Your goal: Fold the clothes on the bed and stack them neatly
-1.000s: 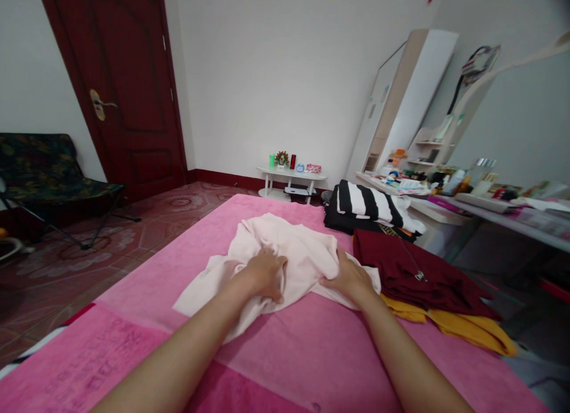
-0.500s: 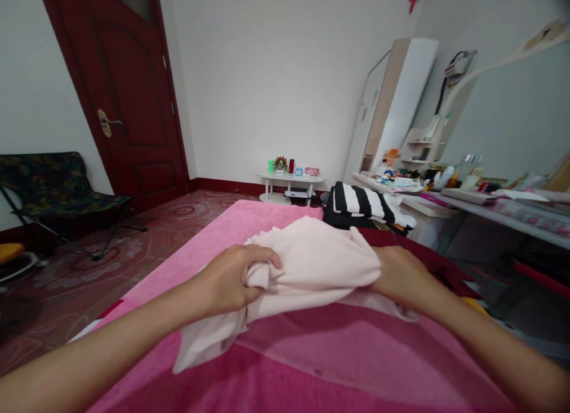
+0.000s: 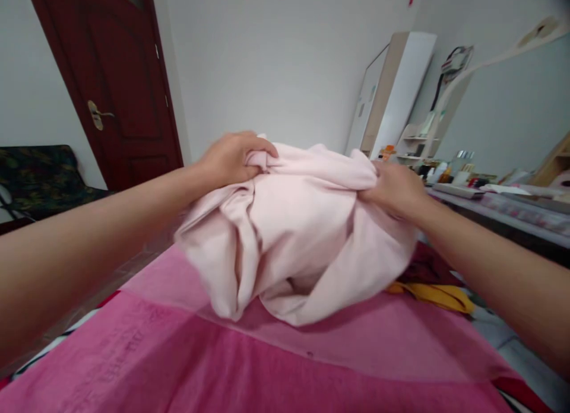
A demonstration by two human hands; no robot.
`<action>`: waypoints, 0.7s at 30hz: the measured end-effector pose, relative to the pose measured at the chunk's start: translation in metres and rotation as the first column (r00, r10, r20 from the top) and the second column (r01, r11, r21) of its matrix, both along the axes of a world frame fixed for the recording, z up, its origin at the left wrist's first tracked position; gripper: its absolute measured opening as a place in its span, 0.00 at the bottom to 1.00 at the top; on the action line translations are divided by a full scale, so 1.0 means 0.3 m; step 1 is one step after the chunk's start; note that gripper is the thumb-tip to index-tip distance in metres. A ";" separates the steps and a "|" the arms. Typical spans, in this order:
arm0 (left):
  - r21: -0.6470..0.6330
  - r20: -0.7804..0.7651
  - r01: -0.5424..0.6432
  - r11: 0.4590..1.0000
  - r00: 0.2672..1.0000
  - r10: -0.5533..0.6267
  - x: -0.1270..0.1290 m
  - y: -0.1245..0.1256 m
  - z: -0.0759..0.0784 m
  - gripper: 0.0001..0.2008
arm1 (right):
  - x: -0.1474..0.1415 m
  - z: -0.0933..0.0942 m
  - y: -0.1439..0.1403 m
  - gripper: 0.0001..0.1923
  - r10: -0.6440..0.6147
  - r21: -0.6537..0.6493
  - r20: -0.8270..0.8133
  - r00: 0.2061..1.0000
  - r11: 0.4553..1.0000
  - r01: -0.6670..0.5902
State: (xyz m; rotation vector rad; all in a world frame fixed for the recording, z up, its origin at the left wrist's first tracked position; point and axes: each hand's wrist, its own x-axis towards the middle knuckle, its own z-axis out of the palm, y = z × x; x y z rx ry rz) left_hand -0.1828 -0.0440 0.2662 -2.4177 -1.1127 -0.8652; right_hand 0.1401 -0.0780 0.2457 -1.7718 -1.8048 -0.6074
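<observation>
Both hands grip a pale pink garment (image 3: 294, 223), bunched and held up above a pink blanket (image 3: 249, 365). The left hand (image 3: 231, 158) clenches its upper left edge; the right hand (image 3: 394, 187) pinches the upper right. A yellow cloth (image 3: 434, 294) lies beneath, right.

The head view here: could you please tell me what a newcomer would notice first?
A pale pink garment fills the middle, bunched and held up above the pink blanket, gripped by the left hand and right hand at its top corners. A dark red door stands at the left, and a yellow cloth peeks out at the right.
</observation>
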 end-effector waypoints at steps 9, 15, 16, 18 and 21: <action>-0.246 -0.105 -0.044 0.968 0.994 0.019 0.059 0.210 -0.558 0.27 | -0.105 -0.565 0.086 0.34 0.443 -0.295 -0.007 0.897 0.856 -0.425; -0.385 -0.137 -0.023 0.923 0.990 -0.032 0.058 0.086 -0.846 0.28 | -0.203 -0.699 -0.026 0.48 0.508 -0.448 -0.131 0.851 0.736 -0.508; -0.377 -0.134 -0.035 0.926 0.991 -0.017 0.059 0.084 -0.855 0.29 | -0.221 -0.690 -0.019 0.49 0.494 -0.447 -0.131 0.860 0.744 -0.496; -0.355 -0.146 -0.041 0.934 0.989 -0.012 0.059 0.086 -0.856 0.30 | -0.258 -0.672 -0.002 0.49 0.497 -0.457 -0.101 0.862 0.746 -0.484; -0.339 -0.166 -0.042 0.940 0.986 -0.016 0.044 0.077 -0.842 0.30 | -0.301 -0.659 0.013 0.32 0.578 -0.494 -0.038 0.815 0.698 -0.519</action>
